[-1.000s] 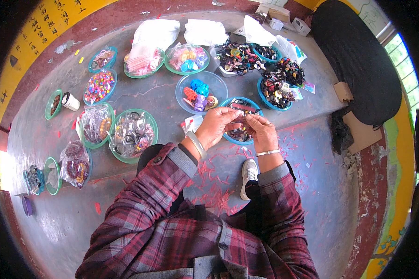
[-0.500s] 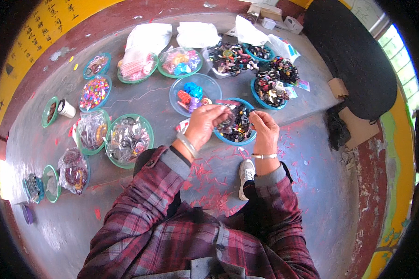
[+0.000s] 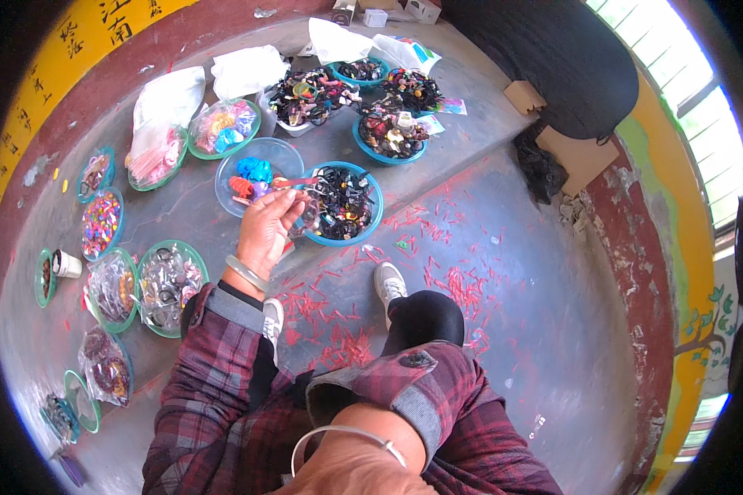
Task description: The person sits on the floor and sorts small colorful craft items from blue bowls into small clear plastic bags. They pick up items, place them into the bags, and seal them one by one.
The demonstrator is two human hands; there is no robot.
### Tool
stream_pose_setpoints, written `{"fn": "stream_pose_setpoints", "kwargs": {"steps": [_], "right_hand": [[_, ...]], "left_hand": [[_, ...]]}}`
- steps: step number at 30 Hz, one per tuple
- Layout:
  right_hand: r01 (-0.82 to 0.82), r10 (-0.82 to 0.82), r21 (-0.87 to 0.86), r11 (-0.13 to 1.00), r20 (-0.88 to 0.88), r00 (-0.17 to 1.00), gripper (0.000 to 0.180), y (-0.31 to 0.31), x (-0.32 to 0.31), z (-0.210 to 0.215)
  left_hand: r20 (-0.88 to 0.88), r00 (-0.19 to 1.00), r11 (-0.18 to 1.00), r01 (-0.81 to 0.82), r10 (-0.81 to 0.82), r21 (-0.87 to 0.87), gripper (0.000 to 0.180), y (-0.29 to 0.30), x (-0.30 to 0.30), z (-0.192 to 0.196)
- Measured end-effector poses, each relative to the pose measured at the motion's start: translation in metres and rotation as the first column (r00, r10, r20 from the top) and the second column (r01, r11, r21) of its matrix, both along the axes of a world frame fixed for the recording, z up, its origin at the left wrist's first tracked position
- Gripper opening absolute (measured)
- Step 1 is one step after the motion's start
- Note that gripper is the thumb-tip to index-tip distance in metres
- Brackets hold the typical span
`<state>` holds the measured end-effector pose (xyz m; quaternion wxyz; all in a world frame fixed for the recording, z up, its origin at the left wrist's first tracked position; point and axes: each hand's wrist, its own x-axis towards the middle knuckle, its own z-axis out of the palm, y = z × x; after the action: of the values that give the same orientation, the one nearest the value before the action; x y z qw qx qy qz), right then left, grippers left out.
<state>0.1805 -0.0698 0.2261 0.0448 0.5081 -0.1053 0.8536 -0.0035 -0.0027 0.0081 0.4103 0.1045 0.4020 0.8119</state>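
My left hand [image 3: 266, 233], with a pale bangle on its wrist, is stretched out over the near rim of a blue bowl [image 3: 370, 227] full of dark hair accessories. Its fingers pinch a small dark piece in clear wrap [image 3: 304, 216]. Just left of the hand is a clear bowl [image 3: 227, 194] holding blue, red and orange pieces. My right arm is drawn back close to the camera at the lower edge. Only the wrist with a thin white bangle [image 3: 347, 433] and the base of my right hand [image 3: 351, 480] show; its fingers are cut off.
Several green-rimmed plates of bagged trinkets and beads [image 3: 167, 285] lie to the left. More blue bowls [image 3: 388, 136] and white bags [image 3: 248, 70] sit farther out. A black cushion [image 3: 553, 58] and cardboard [image 3: 574, 157] lie at the right. Red scraps [image 3: 462, 285] litter the floor around my white shoes [image 3: 388, 282].
My right hand has left the blue bowl and pulled back toward the camera. My left hand stays at the bowl with the small piece. The view has tilted toward the right.
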Motion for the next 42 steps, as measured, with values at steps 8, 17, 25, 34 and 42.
{"fn": "stream_pose_setpoints", "kwargs": {"steps": [8,17,25,34,42], "right_hand": [[0.096,-0.101,-0.107,0.990,-0.042,0.994,0.060,0.000,0.005,0.003],[0.071,-0.070,-0.066,0.995,0.019,0.997,0.061,0.012,0.014,-0.004],[0.103,-0.081,0.463,0.880,-0.068,0.994,0.034,0.082,-0.017,-0.042],[0.209,-0.978,0.956,0.207,0.200,0.051,0.016,0.190,-0.059,-0.151],[0.164,-0.991,0.978,0.132,0.136,-0.012,0.018,0.185,-0.068,-0.171]], "left_hand": [[0.008,1.000,1.000,0.000,0.001,-0.007,0.020,-0.005,0.003,0.000],[0.019,1.000,1.000,-0.003,0.003,0.005,0.017,-0.001,0.006,0.000],[0.007,1.000,1.000,-0.007,0.007,0.010,0.017,0.001,0.004,-0.003],[-0.066,0.998,1.000,-0.004,0.003,-0.010,0.022,0.005,0.007,0.001],[-0.087,0.989,0.992,0.126,-0.124,0.015,0.024,0.001,0.009,0.005]]}}
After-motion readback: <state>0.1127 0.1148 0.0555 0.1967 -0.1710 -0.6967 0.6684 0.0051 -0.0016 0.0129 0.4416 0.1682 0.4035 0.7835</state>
